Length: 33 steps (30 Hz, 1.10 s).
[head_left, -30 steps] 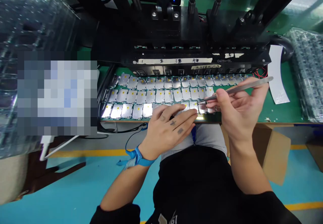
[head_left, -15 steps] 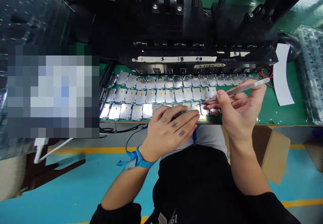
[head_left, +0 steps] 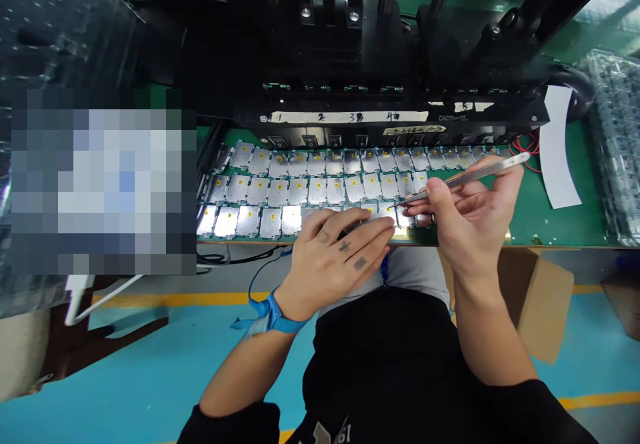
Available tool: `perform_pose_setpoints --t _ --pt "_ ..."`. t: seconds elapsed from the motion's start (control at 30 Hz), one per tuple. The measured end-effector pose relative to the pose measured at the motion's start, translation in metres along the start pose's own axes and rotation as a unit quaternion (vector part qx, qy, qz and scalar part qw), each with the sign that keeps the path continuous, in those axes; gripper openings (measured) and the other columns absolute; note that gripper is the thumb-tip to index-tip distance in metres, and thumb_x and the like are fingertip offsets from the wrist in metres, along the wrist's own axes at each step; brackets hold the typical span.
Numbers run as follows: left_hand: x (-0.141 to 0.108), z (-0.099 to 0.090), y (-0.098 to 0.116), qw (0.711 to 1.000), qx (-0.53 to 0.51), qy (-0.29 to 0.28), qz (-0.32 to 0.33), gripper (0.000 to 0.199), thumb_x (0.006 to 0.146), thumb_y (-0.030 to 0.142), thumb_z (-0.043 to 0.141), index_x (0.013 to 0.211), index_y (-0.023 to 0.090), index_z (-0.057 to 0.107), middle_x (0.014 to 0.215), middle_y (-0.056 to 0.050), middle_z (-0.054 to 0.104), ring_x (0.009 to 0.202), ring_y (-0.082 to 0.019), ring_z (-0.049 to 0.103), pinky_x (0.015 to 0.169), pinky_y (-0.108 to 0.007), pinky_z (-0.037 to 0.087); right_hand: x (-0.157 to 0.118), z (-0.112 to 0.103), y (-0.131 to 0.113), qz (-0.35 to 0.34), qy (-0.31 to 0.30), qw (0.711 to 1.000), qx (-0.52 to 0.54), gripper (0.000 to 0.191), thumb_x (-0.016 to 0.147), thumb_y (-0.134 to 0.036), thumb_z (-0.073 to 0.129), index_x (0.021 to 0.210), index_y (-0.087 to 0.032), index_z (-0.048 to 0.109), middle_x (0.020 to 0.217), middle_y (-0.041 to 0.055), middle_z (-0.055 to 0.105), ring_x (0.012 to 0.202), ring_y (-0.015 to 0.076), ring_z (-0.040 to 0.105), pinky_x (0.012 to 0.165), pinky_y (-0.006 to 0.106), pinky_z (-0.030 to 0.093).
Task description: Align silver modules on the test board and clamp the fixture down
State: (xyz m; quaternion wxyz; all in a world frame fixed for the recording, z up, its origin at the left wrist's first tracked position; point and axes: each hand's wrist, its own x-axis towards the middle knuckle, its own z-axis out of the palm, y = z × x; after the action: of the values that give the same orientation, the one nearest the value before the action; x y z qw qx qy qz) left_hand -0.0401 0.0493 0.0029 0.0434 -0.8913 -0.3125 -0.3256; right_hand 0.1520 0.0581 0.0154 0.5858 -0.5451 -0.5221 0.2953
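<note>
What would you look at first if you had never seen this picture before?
Your eye would probably land on the rows of shiny silver plates, each with a yellow dot, on a green board in the middle. At the right, the right hand holds long steel tweezers with the tip over the plates, while the left hand rests on the front row. A bright blue strap circles the left wrist.

Steel tweezers (head_left: 467,177): satin metal, smooth. Metal shields (head_left: 317,191): smooth, bright, glossy where lit. Clear plastic tray (head_left: 613,144): glossy, moulded in ridges. Paper strip (head_left: 557,147): white, matt. Tape label (head_left: 345,117): cream, matt, papery. Cardboard box (head_left: 545,311): brown, dull, slightly rough. Wrist strap (head_left: 269,314): blue woven cloth. Floor (head_left: 145,371): blue, smooth, glossy coating.
</note>
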Motion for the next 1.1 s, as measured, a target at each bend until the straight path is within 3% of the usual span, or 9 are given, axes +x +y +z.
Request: perform_pose_setpoints --t 0.33,0.5,0.63,0.87,1.1 --pt "0.000 0.000 0.000 1.000 -0.013 -0.002 -0.005 0.031 0.088 0.021 0.069 0.119 0.022 0.068 0.114 0.001 0.076 0.107 -0.021 0.065 0.087 -0.037 0.042 0.000 0.004 -0.002 0.002 0.013 1.000 0.006 0.039 0.088 -0.031 0.071 0.101 -0.031 0.035 0.076 -0.0082 0.059 0.055 0.0123 0.068 0.048 0.024 0.060" --pt "-0.001 0.001 -0.001 1.000 -0.008 -0.005 0.001 0.037 0.089 0.020 0.069 0.125 0.025 0.066 0.116 -0.001 0.076 0.109 -0.023 0.064 0.087 -0.039 0.042 -0.007 0.003 -0.013 -0.051 0.064 0.997 -0.001 0.039 0.088 -0.034 0.071 0.100 -0.031 0.034 0.077 -0.0064 0.058 0.061 0.0151 0.069 0.054 0.031 0.063" --pt "-0.002 -0.002 -0.002 1.000 -0.005 -0.023 0.006 0.042 0.089 0.020 0.069 0.130 0.026 0.063 0.120 -0.001 0.074 0.112 -0.024 0.063 0.088 -0.041 0.042 -0.022 -0.011 -0.019 -0.085 0.096 0.992 -0.006 0.038 0.088 -0.030 0.072 0.100 -0.031 0.035 0.074 -0.0056 0.060 0.067 0.0189 0.071 0.060 0.037 0.064" --pt "0.006 -0.011 0.002 0.999 -0.012 -0.035 0.002 0.034 0.091 0.019 0.066 0.125 0.023 0.063 0.119 -0.003 0.075 0.115 -0.028 0.060 0.092 -0.044 0.042 -0.045 -0.027 -0.006 -0.051 0.087 0.995 0.006 0.039 0.085 -0.020 0.073 0.102 -0.029 0.039 0.078 -0.0054 0.064 0.060 0.0154 0.069 0.052 0.030 0.062" --pt "0.015 -0.001 0.007 0.999 0.005 -0.041 0.010 0.033 0.092 0.021 0.065 0.125 0.024 0.063 0.121 -0.001 0.074 0.113 -0.026 0.060 0.090 -0.043 0.039 -0.046 -0.022 0.000 -0.045 0.082 0.995 0.016 0.040 0.083 -0.021 0.074 0.102 -0.030 0.040 0.079 -0.0051 0.064 0.059 0.0162 0.070 0.050 0.029 0.063"
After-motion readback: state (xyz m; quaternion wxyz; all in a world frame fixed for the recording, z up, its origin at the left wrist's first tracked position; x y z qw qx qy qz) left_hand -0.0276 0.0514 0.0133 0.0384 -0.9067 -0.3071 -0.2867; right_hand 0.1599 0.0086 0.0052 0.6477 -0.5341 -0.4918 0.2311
